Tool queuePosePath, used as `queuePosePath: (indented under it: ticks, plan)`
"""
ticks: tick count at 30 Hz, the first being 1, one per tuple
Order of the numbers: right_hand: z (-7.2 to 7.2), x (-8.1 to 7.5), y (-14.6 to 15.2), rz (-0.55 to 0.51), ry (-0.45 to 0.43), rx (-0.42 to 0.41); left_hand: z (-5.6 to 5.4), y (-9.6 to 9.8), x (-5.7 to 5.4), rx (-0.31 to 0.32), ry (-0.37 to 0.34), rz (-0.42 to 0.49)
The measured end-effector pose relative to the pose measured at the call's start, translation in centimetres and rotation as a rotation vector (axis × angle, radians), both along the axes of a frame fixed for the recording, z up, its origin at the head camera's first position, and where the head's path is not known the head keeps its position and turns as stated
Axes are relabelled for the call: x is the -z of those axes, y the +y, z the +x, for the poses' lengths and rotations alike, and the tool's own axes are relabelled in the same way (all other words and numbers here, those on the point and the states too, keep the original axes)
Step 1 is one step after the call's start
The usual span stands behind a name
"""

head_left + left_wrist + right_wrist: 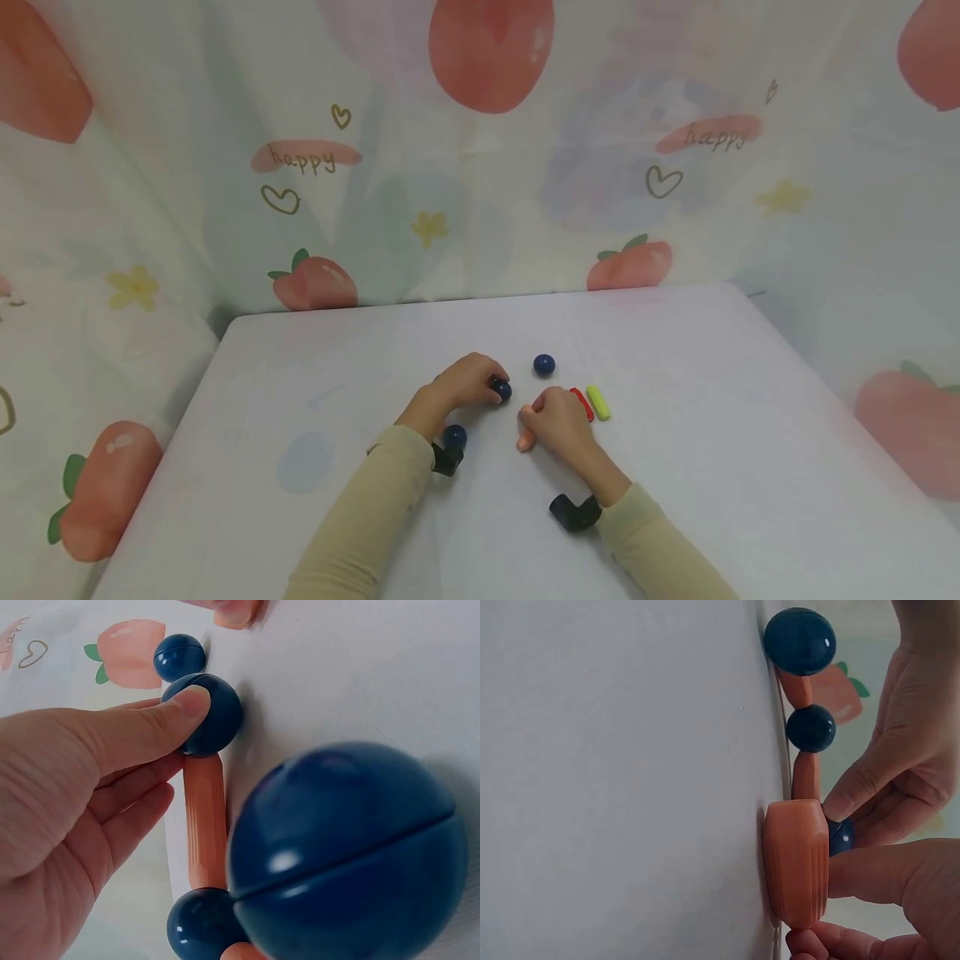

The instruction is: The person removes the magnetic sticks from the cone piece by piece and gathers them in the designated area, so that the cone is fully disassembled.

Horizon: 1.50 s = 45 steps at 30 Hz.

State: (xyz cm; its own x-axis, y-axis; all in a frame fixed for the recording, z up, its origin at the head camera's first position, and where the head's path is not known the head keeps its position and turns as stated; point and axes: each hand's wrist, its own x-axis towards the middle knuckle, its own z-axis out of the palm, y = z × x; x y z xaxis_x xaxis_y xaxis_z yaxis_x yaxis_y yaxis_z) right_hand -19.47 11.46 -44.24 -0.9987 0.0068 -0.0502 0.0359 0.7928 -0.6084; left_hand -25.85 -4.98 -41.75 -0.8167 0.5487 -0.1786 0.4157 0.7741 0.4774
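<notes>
My left hand (468,381) pinches a glossy dark blue ball (217,720) between thumb and fingers at the table surface. Against that ball sits one end of a ribbed orange rod (205,825), and another blue ball (202,922) is at its other end. A large blue ball (349,855) looms nearest the left wrist camera, partly covering a further orange piece (241,951). To the right, my right hand (562,421) holds a separate orange rod (796,862) with its fingertips. In the right wrist view this rod partly hides the ball in my left hand.
Beyond my hands lies a loose blue ball (544,365). A red rod (582,404), partly covered by my right hand, and a yellow-green rod (598,402) lie to its right. Black wrist-worn pieces (575,512) sit by both sleeves. A patterned curtain (465,183) borders the white table (712,383).
</notes>
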Motion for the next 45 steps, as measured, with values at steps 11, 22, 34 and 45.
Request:
queuePosePath:
  ticks: [11,22,34,45]
  plan:
    - [-1.1,-0.3,0.3,0.087,0.024,-0.013,0.0,-0.3,0.4,-0.003,-0.003,0.005]
    - [-1.7,-0.3,0.7,0.128,0.032,0.006,0.2,-0.5,0.4,-0.004,0.009,0.001]
    - [-2.0,-0.7,0.9,0.173,0.106,0.006,1.0,-0.6,0.2,-0.02,0.019,-0.006]
    - [-1.7,-1.0,-0.4,0.088,0.139,-0.152,1.9,-3.1,0.6,-0.175,0.077,0.093]
